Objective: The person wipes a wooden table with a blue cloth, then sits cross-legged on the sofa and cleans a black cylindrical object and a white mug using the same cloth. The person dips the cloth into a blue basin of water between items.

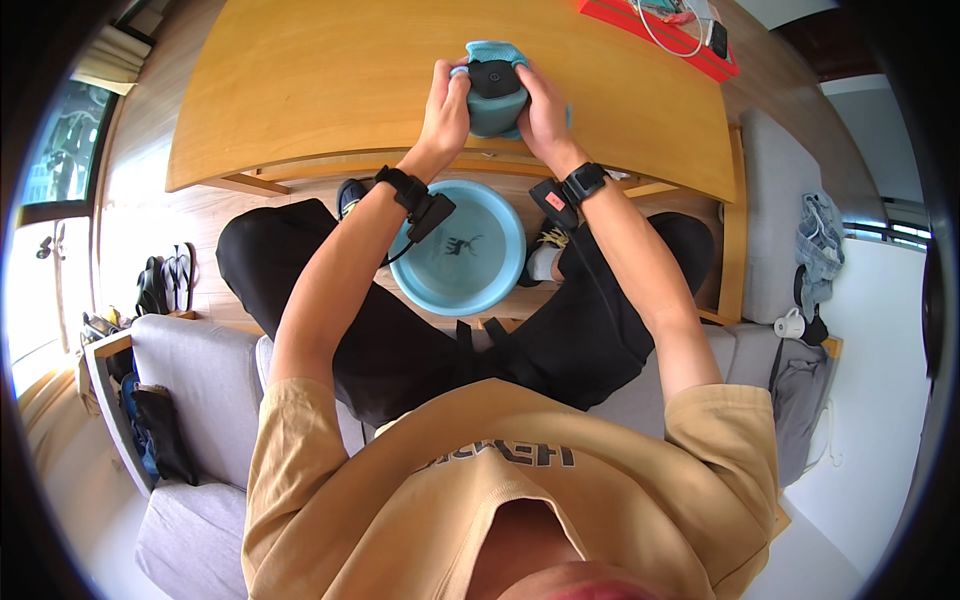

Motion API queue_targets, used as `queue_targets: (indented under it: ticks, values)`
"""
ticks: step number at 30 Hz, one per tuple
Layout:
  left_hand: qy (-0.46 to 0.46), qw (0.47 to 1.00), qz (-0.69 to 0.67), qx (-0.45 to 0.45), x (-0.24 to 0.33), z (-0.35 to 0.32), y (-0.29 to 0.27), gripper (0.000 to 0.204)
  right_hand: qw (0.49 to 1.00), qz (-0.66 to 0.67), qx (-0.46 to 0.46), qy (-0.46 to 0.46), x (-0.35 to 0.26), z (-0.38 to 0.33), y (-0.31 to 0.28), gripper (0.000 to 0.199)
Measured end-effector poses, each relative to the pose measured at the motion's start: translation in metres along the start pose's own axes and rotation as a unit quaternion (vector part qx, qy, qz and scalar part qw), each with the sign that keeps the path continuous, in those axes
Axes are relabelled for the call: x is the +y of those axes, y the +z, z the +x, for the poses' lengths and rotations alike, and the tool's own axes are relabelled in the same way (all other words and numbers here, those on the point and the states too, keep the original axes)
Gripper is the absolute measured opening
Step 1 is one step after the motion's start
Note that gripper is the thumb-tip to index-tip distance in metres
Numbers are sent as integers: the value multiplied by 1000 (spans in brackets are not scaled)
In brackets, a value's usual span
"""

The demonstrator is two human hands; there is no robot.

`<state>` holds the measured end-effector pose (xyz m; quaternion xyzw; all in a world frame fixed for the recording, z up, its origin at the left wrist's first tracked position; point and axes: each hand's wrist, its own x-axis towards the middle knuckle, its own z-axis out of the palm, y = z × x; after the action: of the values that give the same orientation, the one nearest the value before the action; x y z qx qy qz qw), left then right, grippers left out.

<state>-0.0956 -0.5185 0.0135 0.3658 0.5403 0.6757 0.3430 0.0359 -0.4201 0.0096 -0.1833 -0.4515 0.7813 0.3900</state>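
At the table's near edge I hold a rounded teal object with a black top (pixel 495 78) between both hands; a small round mark sits on the black part, and I cannot make out its exact kind. My left hand (pixel 446 112) is closed around its left side. My right hand (pixel 545 112) grips the opposite side, thumb toward the black top. A light blue cloth (pixel 497 50) shows behind the object and partly under my right fingers. How much of the object the cloth covers is hidden.
Below the wooden table (pixel 330 80), a light blue basin (pixel 405 275) stands on the floor between my feet. A red box (pixel 700 58) with a white cable and small items lies at the table's far right. Grey sofa seats surround me; slippers (pixel 165 280) lie left.
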Motion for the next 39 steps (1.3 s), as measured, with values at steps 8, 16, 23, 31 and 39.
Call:
queue_targets:
  ticks: [8,16,23,31,39]
  values:
    - [-7,999,-12,40,7,20,-9,44,922,-291,93,-237,-21,-23,3,69]
    - [-122,976,53,175,23,-14,-30,44,853,-470,15,-226,6,-20,26,104]
    - [-41,984,-51,166,43,-36,-12,53,967,184,69,159,-43,-8,47,77]
    - [378,892,142,202,100,-37,12,58,981,158,46,105,-85,-30,87,82]
    - [358,867,309,157,114,-21,27,35,975,167,13,146,-70,-48,105,79]
